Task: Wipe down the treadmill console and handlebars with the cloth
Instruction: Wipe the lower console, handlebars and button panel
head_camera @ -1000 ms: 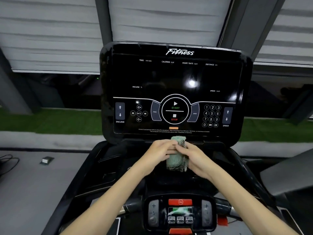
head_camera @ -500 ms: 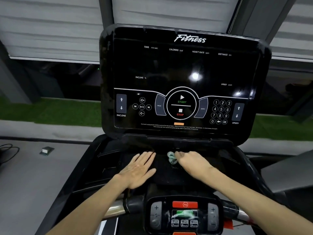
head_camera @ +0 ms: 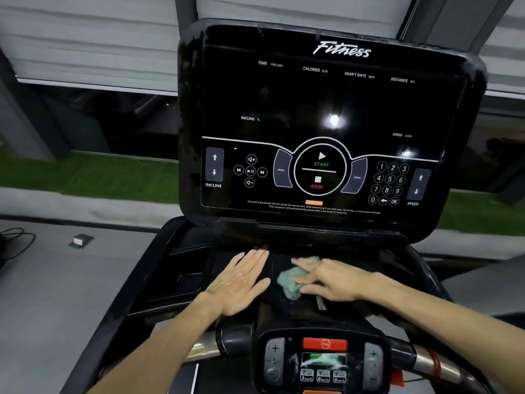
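Below console (head_camera: pixel 326 123), your right hand (head_camera: pixel 335 280) presses cloth (head_camera: pixel 289 282) flat-fingered; left hand (head_camera: pixel 241 282) splayed, empty. Loose cloth may slip.

A crumpled pale-green cloth (head_camera: pixel 289 281) lies low centre on the black console (head_camera: pixel 326 123) tray; chrome handlebars (head_camera: pixel 434 362) cross the bottom.

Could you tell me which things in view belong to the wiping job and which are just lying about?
Job:
green cloth under right hand
left hand, flat on the tray
treadmill console
handlebar

Lying about:
small box on the floor
black cable
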Demonstrator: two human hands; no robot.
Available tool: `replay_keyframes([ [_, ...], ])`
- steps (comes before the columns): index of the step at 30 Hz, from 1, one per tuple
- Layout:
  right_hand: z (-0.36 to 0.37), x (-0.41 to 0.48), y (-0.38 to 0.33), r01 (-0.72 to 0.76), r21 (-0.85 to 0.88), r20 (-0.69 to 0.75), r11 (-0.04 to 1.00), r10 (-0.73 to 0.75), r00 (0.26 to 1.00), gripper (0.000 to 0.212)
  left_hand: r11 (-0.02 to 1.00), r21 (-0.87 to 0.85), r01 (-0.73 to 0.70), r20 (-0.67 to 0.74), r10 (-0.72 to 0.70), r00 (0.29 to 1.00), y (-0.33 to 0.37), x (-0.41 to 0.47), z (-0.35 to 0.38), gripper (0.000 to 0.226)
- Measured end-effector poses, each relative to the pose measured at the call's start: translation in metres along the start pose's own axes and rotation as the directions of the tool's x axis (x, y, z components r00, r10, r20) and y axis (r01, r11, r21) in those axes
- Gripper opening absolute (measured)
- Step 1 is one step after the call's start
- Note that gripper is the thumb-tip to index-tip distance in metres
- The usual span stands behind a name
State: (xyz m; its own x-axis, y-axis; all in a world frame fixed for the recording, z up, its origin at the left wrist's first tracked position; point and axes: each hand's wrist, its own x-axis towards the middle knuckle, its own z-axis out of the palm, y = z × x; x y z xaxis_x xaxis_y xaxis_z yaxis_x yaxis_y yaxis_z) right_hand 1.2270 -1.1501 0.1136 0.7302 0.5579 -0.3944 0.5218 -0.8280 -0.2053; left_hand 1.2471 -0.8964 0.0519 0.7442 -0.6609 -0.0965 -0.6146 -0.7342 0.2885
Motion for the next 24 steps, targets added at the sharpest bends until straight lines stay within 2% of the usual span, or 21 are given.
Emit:
replay_keyframes([
  [2,0.003,0.015,-0.003,-0.094,-0.184,-0.12,0.978,0.073,0.99,0.044,1.0,-0.028,-0.007,0.034,0.008,0.999,-0.002,0.001,-0.002,0.089],
  [4,0.007,0.031,-0.011,-0.143,-0.32,-0.203,0.937,0.08,0.976,0.044,0.998,-0.061,-0.008,0.076,0.012,0.997,-0.005,0.002,-0.006,0.09],
  [8,0.003,0.049,-0.026,-0.218,-0.354,-0.299,0.909,0.111,0.948,0.041,0.997,-0.078,-0.018,0.124,0.028,0.992,-0.008,0.004,-0.011,0.088],
  [11,0.008,0.051,-0.028,-0.202,-0.277,-0.311,0.939,0.111,0.944,0.04,0.998,-0.065,-0.017,0.126,0.025,0.992,-0.009,0.004,-0.009,0.094],
  [13,0.013,0.046,-0.024,-0.067,-0.172,-0.262,0.983,0.02,0.965,0.034,0.998,-0.058,-0.015,0.126,0.022,0.992,-0.008,0.005,-0.01,0.09],
  [15,0.012,0.037,-0.022,0.058,-0.069,-0.184,0.996,-0.07,0.98,0.029,0.998,-0.062,-0.017,0.139,0.026,0.99,-0.007,0.005,-0.013,0.084],
  [17,0.012,0.027,-0.024,0.115,0.084,-0.057,0.99,-0.11,0.992,0.028,0.997,-0.069,-0.023,0.148,0.033,0.988,-0.007,0.004,-0.014,0.092],
  [18,0.013,0.023,-0.025,0.122,0.188,-0.008,0.975,-0.123,0.992,0.029,0.998,-0.065,-0.02,0.148,0.03,0.988,-0.006,0.004,-0.014,0.094],
  [20,0.017,0.018,-0.022,0.106,0.343,0.029,0.933,-0.124,0.992,0.03,0.999,-0.045,-0.009,0.144,0.016,0.989,-0.005,0.003,-0.015,0.08],
  [22,0.017,0.014,-0.018,0.091,0.379,0.042,0.921,-0.115,0.993,0.03,0.999,-0.053,-0.001,0.138,0.008,0.99,-0.003,0.002,-0.015,0.064],
  [24,0.015,0.006,-0.012,0.069,0.358,0.055,0.931,-0.095,0.994,0.03,0.999,-0.049,-0.001,0.147,0.008,0.989,-0.004,0.002,-0.015,0.069],
])
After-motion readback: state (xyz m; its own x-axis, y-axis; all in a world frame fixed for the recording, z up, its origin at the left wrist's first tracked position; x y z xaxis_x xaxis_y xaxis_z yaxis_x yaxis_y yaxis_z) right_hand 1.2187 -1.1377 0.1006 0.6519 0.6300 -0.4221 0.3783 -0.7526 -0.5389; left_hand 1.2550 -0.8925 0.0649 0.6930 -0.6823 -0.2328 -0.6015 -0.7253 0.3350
